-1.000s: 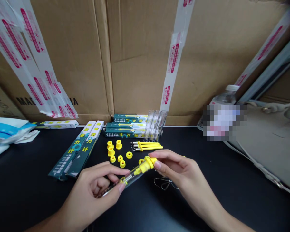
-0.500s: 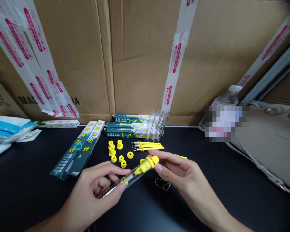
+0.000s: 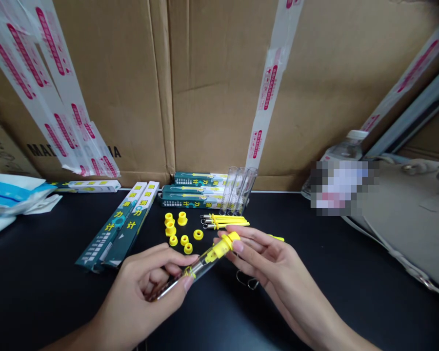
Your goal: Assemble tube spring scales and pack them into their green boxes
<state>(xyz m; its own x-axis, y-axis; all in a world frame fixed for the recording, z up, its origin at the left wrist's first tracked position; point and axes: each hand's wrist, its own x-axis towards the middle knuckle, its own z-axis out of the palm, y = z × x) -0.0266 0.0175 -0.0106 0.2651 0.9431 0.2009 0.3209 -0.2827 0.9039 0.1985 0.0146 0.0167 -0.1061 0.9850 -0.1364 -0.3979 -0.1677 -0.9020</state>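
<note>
A clear tube with a yellow insert and metal part inside lies tilted between my hands, its right end raised. My left hand grips its lower part between thumb and fingers. At the upper end, my right hand pinches the yellow cap between thumb and forefinger. Several yellow caps and rings lie on the black table beyond my left hand. Yellow rods with metal ends lie just past the tube. Wire hooks are partly hidden under my right hand.
Clear tubes lean on boxes at the cardboard wall. Two long boxes lie at left, near a blue and white package. A bottle and a beige bag are at right.
My right hand's fingers have shifted around the cap, with the lower fingers now extended under it. The tube and my left hand have barely moved.
</note>
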